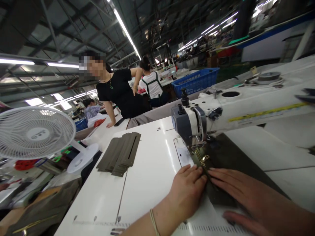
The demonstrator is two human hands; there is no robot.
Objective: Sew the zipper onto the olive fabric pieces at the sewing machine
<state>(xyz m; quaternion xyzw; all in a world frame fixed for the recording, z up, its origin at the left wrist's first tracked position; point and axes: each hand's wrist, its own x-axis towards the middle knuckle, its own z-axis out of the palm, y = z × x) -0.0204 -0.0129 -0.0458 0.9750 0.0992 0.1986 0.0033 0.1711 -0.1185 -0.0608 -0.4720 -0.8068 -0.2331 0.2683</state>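
Observation:
A dark olive fabric piece (pixel 246 160) lies under the head of a white sewing machine (pixel 192 121). Close in front of the presser foot, a gold-coloured metal zipper slider (pixel 204 159) shows on the fabric. My left hand (pixel 188 191) has its fingers bent and closed together on the fabric's left edge; its thumb is hidden. Flat on the fabric to the right rests my right hand (pixel 246 193), fingers stretched towards the slider and thumb spread away. Both sets of fingertips are nearly side by side, just short of the metal slider.
Stacked olive fabric strips (pixel 120 154) lie left on the white table (pixel 147 183). A white fan (pixel 36 132) stands at far left, above more olive cloth (pixel 49 209). A person in black (pixel 120 91) leans on the table beyond. Behind is a blue crate (pixel 195 82).

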